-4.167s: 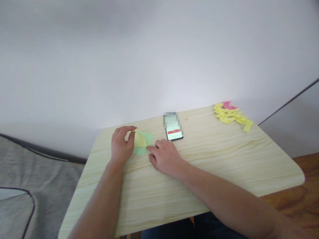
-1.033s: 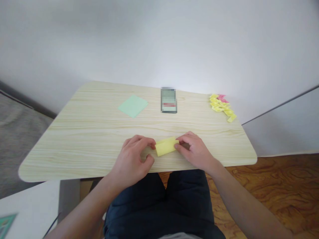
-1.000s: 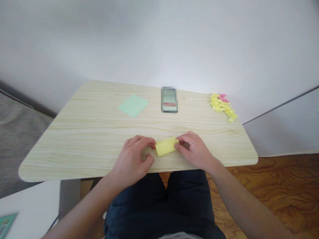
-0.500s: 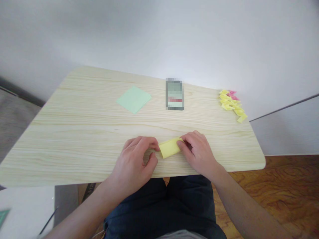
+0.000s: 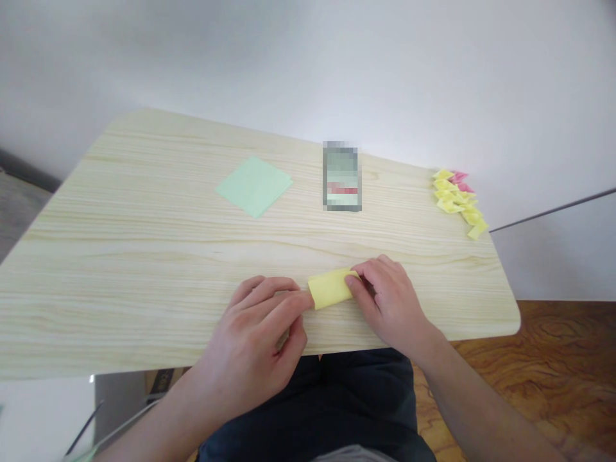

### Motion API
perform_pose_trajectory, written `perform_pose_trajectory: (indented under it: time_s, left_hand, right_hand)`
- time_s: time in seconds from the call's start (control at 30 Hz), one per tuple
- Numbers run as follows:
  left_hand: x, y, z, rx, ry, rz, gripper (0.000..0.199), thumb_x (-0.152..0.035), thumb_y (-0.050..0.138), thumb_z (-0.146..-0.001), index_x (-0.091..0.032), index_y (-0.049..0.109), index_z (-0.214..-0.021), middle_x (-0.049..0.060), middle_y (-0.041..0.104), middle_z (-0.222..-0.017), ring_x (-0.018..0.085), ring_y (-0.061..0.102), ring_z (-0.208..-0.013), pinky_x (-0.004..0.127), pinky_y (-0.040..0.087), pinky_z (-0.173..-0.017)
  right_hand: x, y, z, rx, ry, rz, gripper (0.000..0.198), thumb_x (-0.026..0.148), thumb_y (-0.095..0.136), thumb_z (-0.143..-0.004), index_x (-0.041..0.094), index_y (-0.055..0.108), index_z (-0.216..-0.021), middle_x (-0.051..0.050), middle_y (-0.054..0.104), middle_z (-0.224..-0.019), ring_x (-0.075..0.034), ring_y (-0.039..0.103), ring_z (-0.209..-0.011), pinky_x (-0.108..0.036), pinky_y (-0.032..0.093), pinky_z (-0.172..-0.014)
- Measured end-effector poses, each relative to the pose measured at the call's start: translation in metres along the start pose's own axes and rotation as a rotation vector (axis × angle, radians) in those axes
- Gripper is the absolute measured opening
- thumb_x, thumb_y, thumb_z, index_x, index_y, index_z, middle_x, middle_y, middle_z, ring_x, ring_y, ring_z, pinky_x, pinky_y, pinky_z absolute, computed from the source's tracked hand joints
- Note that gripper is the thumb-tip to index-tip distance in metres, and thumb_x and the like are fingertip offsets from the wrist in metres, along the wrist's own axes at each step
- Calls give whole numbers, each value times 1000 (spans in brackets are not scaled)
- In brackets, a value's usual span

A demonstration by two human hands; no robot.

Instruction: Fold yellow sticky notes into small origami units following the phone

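A strip of folded yellow paper [image 5: 331,288] lies near the front edge of the light wooden table, tilted slightly up toward the right. My right hand [image 5: 392,301] pinches its right end between thumb and fingers. At the other end is my left hand [image 5: 262,327], palm down and fingers loosely bent. Its index fingertip touches the paper's lower left corner, while its thumb stays apart below. Farther back on the table, a square of pale green paper [image 5: 254,186] lies turned like a diamond, with a second edge showing beneath it.
A blurred-out device with a screen [image 5: 342,176] rests at the table's [image 5: 144,256] back edge, near the white wall. Folded yellow paper pieces [image 5: 452,196] and pink ones [image 5: 462,181] are clustered at the back right. Below lies a wooden floor [image 5: 563,359].
My left index finger has come down onto the yellow paper's lower left corner; the strip looks flatter, its upper layer lined up. My right hand keeps its pinch. The view has shifted slightly.
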State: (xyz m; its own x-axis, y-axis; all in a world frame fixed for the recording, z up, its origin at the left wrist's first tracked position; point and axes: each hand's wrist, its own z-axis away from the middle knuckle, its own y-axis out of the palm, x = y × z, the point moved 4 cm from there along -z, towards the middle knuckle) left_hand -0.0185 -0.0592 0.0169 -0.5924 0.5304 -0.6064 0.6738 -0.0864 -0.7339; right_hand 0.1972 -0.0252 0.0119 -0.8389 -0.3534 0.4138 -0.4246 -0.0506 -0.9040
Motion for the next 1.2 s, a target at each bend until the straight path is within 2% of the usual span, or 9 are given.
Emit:
perform_pose_trajectory:
  time_s: [0.17,0.43,0.77,0.87,1.03,1.2]
  left_hand:
    - [1,1,-1,-3,12,0,33,-8,61,-86,-24,69,-113,4,74,-106,24,63,-110,43,46,-96]
    - [-3,3,5,4,47,52,39,-6,63,-85,-25,69,-118,2,76,-114,24,62,-114,46,44,-102]
    - [-8,11,12,-21,-35,1,39,-10,64,-87,-27,71,-121,4,73,-118,25,60,-111,46,46,-99]
    - [-8,10,11,-34,-61,-14,41,-10,64,-86,-27,70,-123,4,70,-123,26,59,-116,47,47,-101]
    - [-7,11,9,-23,-49,-45,45,-9,63,-86,-26,68,-127,2,66,-138,28,54,-130,51,42,-113]
    - [-5,15,11,11,-30,-56,48,-10,63,-86,-26,66,-131,2,68,-137,29,55,-131,53,42,-114]
  right_hand:
    - [1,1,0,0,-2,7,16,30,53,-102,20,63,-94,-5,64,-85,-23,55,-86,-36,38,-77]
    - [0,1,-1,16,-8,14,16,30,51,-103,21,62,-95,-5,65,-87,-23,56,-87,-37,39,-79]
    - [-1,1,-1,34,-32,33,17,31,51,-103,20,63,-97,-6,66,-88,-24,56,-88,-38,40,-79]
    - [-1,2,-2,41,-29,33,18,31,50,-104,20,63,-98,-6,66,-88,-23,56,-88,-38,40,-79]
    - [-1,2,-3,56,-36,41,19,31,49,-104,20,63,-99,-6,65,-88,-23,56,-88,-38,40,-80]
    - [-1,2,-3,67,-40,48,17,31,50,-104,20,62,-98,-6,65,-88,-23,55,-87,-38,39,-79]
